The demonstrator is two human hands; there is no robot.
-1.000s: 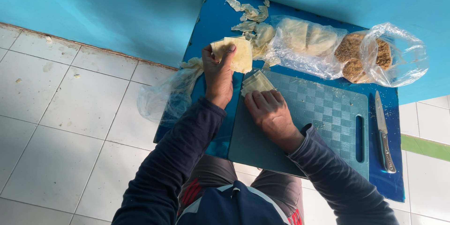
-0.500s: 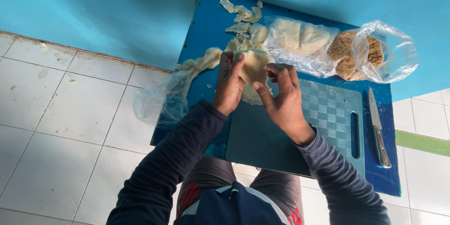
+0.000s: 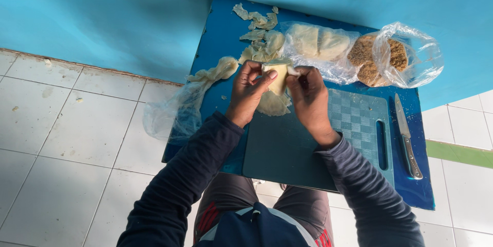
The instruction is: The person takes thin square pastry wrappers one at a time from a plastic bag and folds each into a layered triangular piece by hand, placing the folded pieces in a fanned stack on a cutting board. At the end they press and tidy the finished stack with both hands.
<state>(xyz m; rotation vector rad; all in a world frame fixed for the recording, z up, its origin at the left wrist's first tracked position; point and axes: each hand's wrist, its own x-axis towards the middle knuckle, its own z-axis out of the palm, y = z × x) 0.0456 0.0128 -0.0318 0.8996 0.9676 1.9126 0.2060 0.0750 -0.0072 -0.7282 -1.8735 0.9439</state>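
Both hands hold one pale yellow block of food [image 3: 278,76] above the dark green cutting board [image 3: 308,149]. My left hand [image 3: 247,90] grips its left side with the thumb on top. My right hand [image 3: 307,95] pinches its right edge, where a thin pale wrapper peels away. A round pale sheet [image 3: 272,105] lies on the board under the hands. The board rests on a small blue table [image 3: 215,36].
A knife [image 3: 408,136] lies on the table right of the board. Behind are a clear bag of pale blocks [image 3: 316,44], a bag of brown pieces [image 3: 393,57] and several peeled wrapper scraps [image 3: 257,21]. A loose plastic bag [image 3: 179,111] hangs off the left edge. White tiled floor surrounds.
The hands came together from separate pieces on the board and lifted one yellow block between them. The right hand has started peeling its wrapper.
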